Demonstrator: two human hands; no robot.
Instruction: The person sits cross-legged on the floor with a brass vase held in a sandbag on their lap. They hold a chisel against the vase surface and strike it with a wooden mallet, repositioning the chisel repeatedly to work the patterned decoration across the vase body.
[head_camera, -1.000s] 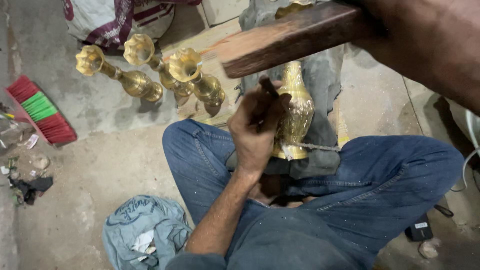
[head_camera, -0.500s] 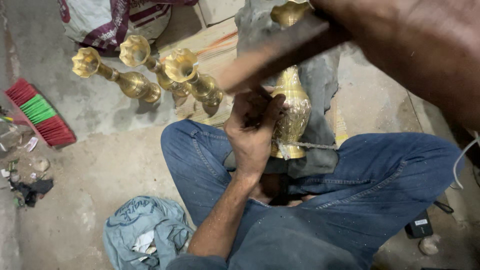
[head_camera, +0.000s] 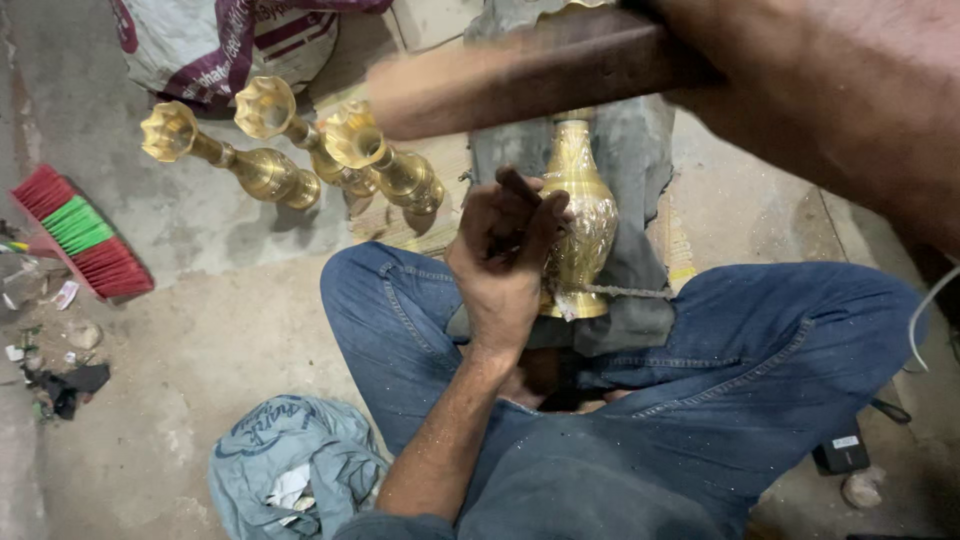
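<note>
Squarely in the middle of the head view, the left hand (head_camera: 505, 250) is closed around a thin dark metal punch (head_camera: 522, 190), whose tip is pressed against the side of an engraved brass vase with a narrow neck (head_camera: 583, 215). That vase stands upright on a grey cloth-covered block (head_camera: 640, 180), just above the person's crossed legs in blue jeans (head_camera: 760, 350), and a twisted cord (head_camera: 630, 291) runs across its foot.

Across the top of the frame, the right hand (head_camera: 700, 40) comes in from the upper right, its forearm filling that corner. It is clenched on the end of a brown wooden mallet (head_camera: 520, 75), which is motion-blurred and sits above the neck of the vase; whether it touches the punch cannot be told.

At upper left, three fluted brass candle stands (head_camera: 290, 150) lie on their sides on the concrete floor (head_camera: 200, 330), close to one another. Behind them rests a white and maroon printed sack (head_camera: 220, 45). A red and green broom head (head_camera: 80, 235) lies at the left edge, with small scraps below it. A crumpled pale blue bag (head_camera: 290, 470) sits at lower left, just beside the left knee. At lower right, a small black object, perhaps a phone, lies on the floor.
</note>
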